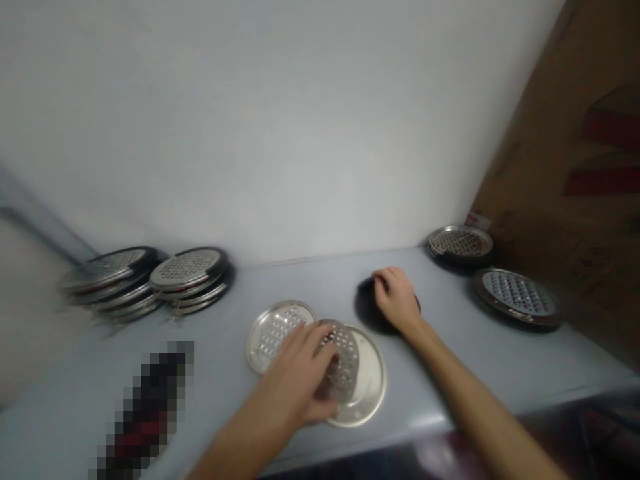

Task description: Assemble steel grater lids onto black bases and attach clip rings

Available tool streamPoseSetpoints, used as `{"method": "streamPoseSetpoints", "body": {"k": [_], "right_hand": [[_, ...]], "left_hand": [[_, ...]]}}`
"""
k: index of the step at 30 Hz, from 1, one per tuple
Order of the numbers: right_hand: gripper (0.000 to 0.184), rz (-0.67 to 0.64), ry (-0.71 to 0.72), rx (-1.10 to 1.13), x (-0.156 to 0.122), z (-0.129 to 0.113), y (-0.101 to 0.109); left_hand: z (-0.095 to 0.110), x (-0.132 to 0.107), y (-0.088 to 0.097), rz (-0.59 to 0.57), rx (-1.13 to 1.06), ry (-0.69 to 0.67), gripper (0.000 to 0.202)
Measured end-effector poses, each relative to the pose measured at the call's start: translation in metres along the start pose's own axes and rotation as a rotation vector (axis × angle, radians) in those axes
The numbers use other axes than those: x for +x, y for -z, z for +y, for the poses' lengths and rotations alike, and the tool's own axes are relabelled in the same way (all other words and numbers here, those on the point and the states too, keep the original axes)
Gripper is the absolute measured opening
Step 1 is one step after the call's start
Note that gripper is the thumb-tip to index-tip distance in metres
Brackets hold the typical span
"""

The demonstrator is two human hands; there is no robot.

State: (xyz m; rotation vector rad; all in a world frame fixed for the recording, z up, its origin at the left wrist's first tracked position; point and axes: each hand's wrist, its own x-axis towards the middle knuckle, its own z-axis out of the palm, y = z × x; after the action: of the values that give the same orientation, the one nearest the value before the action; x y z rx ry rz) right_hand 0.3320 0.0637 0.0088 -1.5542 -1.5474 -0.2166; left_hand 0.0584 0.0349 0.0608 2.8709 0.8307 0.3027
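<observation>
Near the table's [213, 377] front edge, the left hand [299, 373] half-curls around a grater disc [346, 363] over a plate [369, 383]. Toward the back, the right hand [399, 299] touches a black disc [369, 312], hold unclear; this apparent pick-up calls for steadiness.

Beyond the left hand [299, 373], bare surface [315, 281] opens toward twelve o'clock until the white wall [320, 140]; stacked graters [189, 269] bar ten, while the right hand [399, 300] and black disc [369, 311] obstruct two
</observation>
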Motion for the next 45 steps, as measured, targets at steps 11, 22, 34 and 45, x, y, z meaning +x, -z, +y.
{"method": "streamPoseSetpoints", "body": {"k": [11,22,34,45], "right_hand": [[0.019,-0.059,0.016,0.024,0.0,-0.007,0.003],[0.019,-0.081,0.013,0.029,-0.001,-0.009,0.003],[0.019,-0.105,0.007,0.019,-0.002,-0.007,0.001],[0.02,-0.11,0.01,0.051,-0.005,-0.008,-0.002]], "left_hand": [[0.026,0.015,-0.007,-0.211,-0.174,0.055,0.05],[0.033,0.011,-0.009,-0.2,-0.134,0.093,0.036],[-0.012,-0.032,-0.025,0.213,-0.027,0.159,0.033],[-0.049,-0.055,0.003,0.322,-0.214,0.291,0.023]]}}
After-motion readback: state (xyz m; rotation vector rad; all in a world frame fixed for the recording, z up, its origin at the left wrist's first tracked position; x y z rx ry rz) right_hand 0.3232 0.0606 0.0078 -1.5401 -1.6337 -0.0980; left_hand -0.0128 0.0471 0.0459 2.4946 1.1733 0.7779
